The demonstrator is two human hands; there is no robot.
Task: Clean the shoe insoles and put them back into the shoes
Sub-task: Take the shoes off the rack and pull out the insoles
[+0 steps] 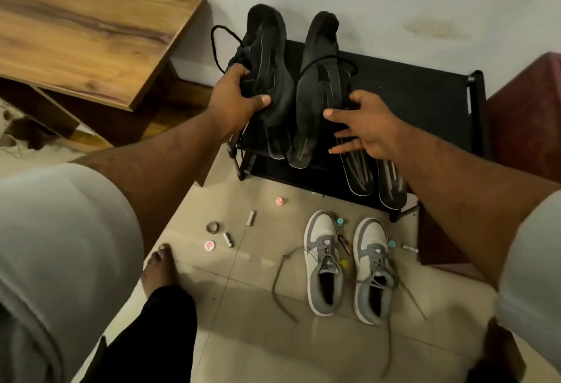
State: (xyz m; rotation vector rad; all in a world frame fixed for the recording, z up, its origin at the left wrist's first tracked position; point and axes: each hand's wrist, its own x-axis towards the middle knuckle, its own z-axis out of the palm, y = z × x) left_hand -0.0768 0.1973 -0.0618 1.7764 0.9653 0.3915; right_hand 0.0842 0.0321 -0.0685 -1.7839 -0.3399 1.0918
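On the black rack [425,91] | your left hand [233,100] grips one black shoe [267,57]; right hand [364,127], fingers spread, touches the other [318,79] | four insoles [358,173] lie out, none reinserted | grey shoes [324,264] wait on floor.

Black shoe rack [425,91] vs wall: 2 black shoes [318,79] on top, toes up twd wall; 4 dark insoles [358,170] flat at front edge, sticking out over it. Tiled floor [258,337] below: pair of grey/white sneakers [346,264] side by side, laces loose; small bits scattered near — pink cap [279,201], metal ring [212,227], round red-white badge [209,245], batteries [250,218], teal caps [339,221]. Wood table [91,27] at left, top bare.
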